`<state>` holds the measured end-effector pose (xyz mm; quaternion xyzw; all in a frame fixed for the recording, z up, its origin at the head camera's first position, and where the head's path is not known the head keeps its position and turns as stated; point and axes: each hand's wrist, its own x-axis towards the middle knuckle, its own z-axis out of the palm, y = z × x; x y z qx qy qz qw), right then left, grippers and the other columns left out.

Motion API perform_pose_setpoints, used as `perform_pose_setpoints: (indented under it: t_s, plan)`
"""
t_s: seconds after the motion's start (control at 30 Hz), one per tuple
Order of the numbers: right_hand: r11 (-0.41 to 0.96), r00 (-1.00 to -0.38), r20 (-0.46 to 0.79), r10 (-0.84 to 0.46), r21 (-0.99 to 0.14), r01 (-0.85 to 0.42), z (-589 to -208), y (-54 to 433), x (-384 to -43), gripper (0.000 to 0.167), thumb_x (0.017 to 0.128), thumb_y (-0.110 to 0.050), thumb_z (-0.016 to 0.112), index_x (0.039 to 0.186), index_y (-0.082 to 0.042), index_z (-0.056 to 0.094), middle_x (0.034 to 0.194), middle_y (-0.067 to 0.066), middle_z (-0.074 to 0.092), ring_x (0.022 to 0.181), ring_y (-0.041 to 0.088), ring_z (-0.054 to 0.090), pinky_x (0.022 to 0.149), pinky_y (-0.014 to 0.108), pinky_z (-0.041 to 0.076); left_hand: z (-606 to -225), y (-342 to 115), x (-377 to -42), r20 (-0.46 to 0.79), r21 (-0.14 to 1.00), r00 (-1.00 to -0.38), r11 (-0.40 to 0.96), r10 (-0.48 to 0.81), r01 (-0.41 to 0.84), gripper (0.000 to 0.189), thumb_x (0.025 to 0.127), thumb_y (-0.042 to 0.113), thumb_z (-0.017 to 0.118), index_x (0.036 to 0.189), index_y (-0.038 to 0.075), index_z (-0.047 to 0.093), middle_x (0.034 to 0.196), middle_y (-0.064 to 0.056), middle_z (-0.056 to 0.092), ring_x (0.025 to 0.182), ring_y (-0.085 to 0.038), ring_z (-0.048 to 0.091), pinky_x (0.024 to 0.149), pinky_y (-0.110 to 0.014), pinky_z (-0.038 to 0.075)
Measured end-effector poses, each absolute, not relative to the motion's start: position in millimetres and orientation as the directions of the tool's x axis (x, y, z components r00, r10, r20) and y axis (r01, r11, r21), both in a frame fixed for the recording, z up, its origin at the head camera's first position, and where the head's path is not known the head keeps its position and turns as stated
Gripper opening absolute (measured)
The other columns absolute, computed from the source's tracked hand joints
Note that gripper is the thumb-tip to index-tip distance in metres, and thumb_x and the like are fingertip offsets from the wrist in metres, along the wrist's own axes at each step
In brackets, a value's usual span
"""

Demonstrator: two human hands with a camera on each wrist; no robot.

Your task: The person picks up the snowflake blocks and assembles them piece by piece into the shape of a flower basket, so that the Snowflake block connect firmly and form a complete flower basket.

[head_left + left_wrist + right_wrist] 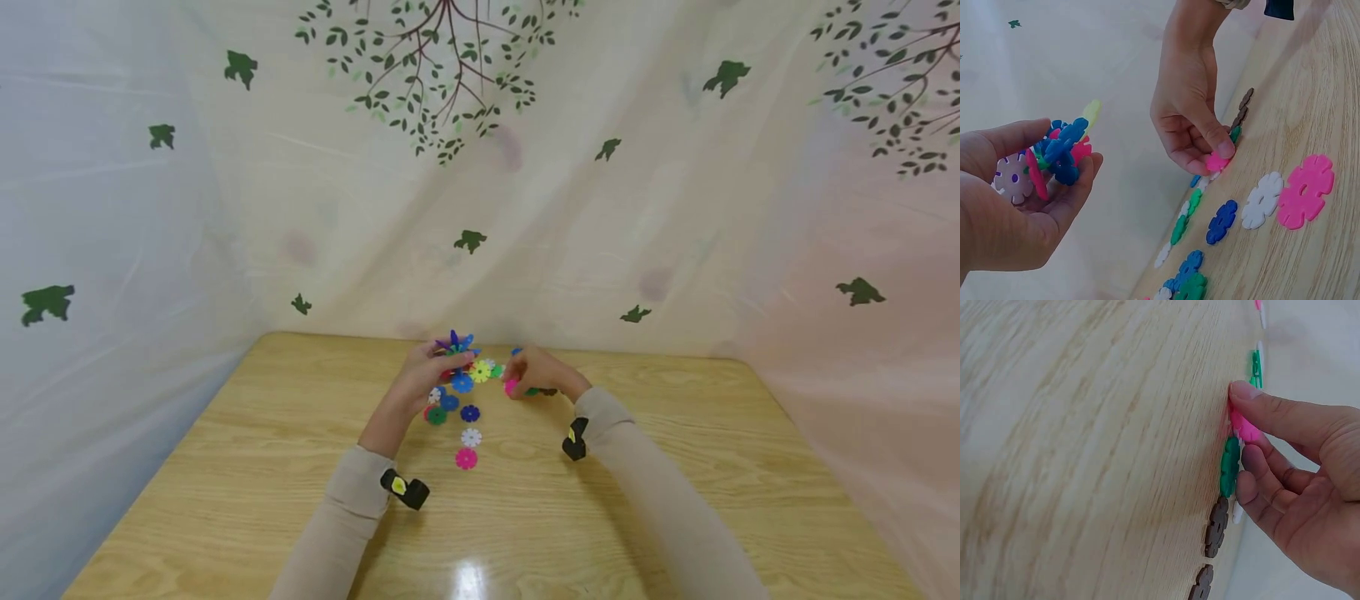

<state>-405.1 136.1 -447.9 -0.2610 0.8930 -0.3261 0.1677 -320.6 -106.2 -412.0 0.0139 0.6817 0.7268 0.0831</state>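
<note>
My left hand [422, 375] holds up a cluster of joined snowflake discs [1063, 150] in blue, pink, white, green and yellow. Fingers and thumb curl around its sides in the left wrist view. Over the table, my right hand [542, 370] pinches a pink snowflake disc [1246, 429] between thumb and fingers, low by the tabletop. Just beside that disc lie a green disc [1230, 466] and brown discs [1215, 530]. Between the hands, a yellow disc [480, 372] shows in the head view. The pink disc is partly hidden by the fingertips.
Nearer the front of the wooden table [525, 517], a dark blue disc [470, 413], a white disc [471, 437] and a pink disc [467, 458] form a line. More discs, including a green one [437, 415], lie under the left forearm's side. A printed curtain [570, 250] hangs behind.
</note>
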Motion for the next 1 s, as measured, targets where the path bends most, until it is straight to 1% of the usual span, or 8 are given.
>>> perform_pose_setpoints:
  t_s: [0.17, 0.37, 0.5, 0.63, 0.73, 0.83, 0.93, 1.0]
  plan:
    - [0.628, -0.800, -0.105, -0.591, -0.682, -0.375, -447.8, 137.9, -404.8, 0.018, 0.081, 0.002, 0.082, 0.096, 0.002, 0.072, 0.086, 0.007, 0.069, 0.076, 0.011, 0.058, 0.067, 0.022, 0.049, -412.8, -107.2, -321.8, -0.094, 0.993, -0.987, -0.060, 0.131, -0.102, 0.039, 0.096, 0.015, 0.072, 0.130, 0.001, 0.058, 0.113, -0.008, 0.068, 0.095, -0.015, 0.067, 0.085, -0.026, 0.057]
    - [0.605, -0.814, -0.130, -0.566, -0.737, -0.303, -443.6, 141.2, -398.7, 0.016, 0.088, 0.003, 0.073, 0.104, 0.005, 0.075, 0.089, 0.012, 0.075, 0.068, 0.011, 0.063, 0.060, 0.027, 0.055, -414.3, -108.1, -323.7, -0.091, 0.994, -0.987, -0.047, 0.130, -0.097, 0.039, 0.096, 0.018, 0.072, 0.130, 0.003, 0.061, 0.112, -0.008, 0.068, 0.097, -0.016, 0.066, 0.084, -0.027, 0.057]
    - [0.555, -0.827, -0.112, -0.551, -0.789, -0.263, -437.0, 141.0, -392.8, 0.020, 0.092, 0.002, 0.070, 0.111, 0.007, 0.074, 0.094, 0.015, 0.076, 0.072, 0.011, 0.068, 0.070, 0.035, 0.062, -414.2, -107.7, -325.0, -0.103, 0.993, -0.986, -0.050, 0.128, -0.110, 0.041, 0.096, 0.020, 0.072, 0.132, 0.005, 0.062, 0.115, -0.010, 0.067, 0.099, -0.017, 0.064, 0.086, -0.028, 0.056]
    - [0.466, -0.860, -0.080, -0.503, -0.864, -0.192, -425.1, 137.8, -382.8, 0.024, 0.093, 0.000, 0.069, 0.116, 0.009, 0.071, 0.102, 0.018, 0.077, 0.079, 0.013, 0.073, 0.079, 0.039, 0.063, -413.6, -107.6, -325.0, -0.099, 0.993, -0.985, -0.055, 0.138, -0.108, 0.044, 0.098, 0.021, 0.070, 0.135, 0.002, 0.060, 0.121, -0.014, 0.065, 0.101, -0.017, 0.063, 0.091, -0.031, 0.055]
    - [0.395, -0.893, -0.036, -0.449, -0.904, -0.162, -417.6, 134.6, -374.1, 0.024, 0.093, -0.003, 0.071, 0.115, 0.009, 0.071, 0.099, 0.015, 0.077, 0.084, 0.019, 0.074, 0.083, 0.040, 0.062, -414.1, -107.5, -325.0, -0.100, 0.993, -0.984, -0.053, 0.146, -0.108, 0.045, 0.098, 0.022, 0.070, 0.136, 0.001, 0.059, 0.118, -0.011, 0.066, 0.100, -0.017, 0.062, 0.091, -0.031, 0.055]
    - [0.313, -0.919, 0.021, -0.394, -0.937, -0.156, -413.0, 130.4, -366.1, 0.024, 0.093, -0.005, 0.073, 0.114, 0.008, 0.071, 0.095, 0.010, 0.077, 0.087, 0.025, 0.074, 0.088, 0.048, 0.060, -414.9, -106.8, -325.1, -0.101, 0.993, -0.982, -0.041, 0.158, -0.109, 0.047, 0.098, 0.024, 0.070, 0.138, 0.002, 0.059, 0.114, -0.007, 0.065, 0.099, -0.016, 0.062, 0.089, -0.030, 0.055]
    - [0.241, -0.943, 0.072, -0.325, -0.958, -0.156, -408.2, 126.2, -358.4, 0.025, 0.093, -0.005, 0.073, 0.114, 0.009, 0.071, 0.094, 0.009, 0.077, 0.084, 0.022, 0.074, 0.089, 0.053, 0.059, -415.8, -105.8, -325.5, -0.098, 0.994, -0.980, -0.025, 0.175, -0.104, 0.047, 0.097, 0.024, 0.071, 0.138, 0.004, 0.059, 0.114, -0.007, 0.065, 0.099, -0.016, 0.063, 0.088, -0.030, 0.055]
    - [0.210, -0.956, 0.095, -0.276, -0.965, -0.156, -404.9, 122.5, -354.4, 0.026, 0.093, -0.006, 0.073, 0.114, 0.008, 0.071, 0.095, 0.008, 0.078, 0.081, 0.014, 0.073, 0.087, 0.049, 0.061, -416.3, -105.0, -325.8, -0.096, 0.995, -0.979, -0.023, 0.178, -0.101, 0.046, 0.097, 0.024, 0.071, 0.137, 0.004, 0.060, 0.114, -0.007, 0.066, 0.099, -0.016, 0.064, 0.089, -0.031, 0.056]
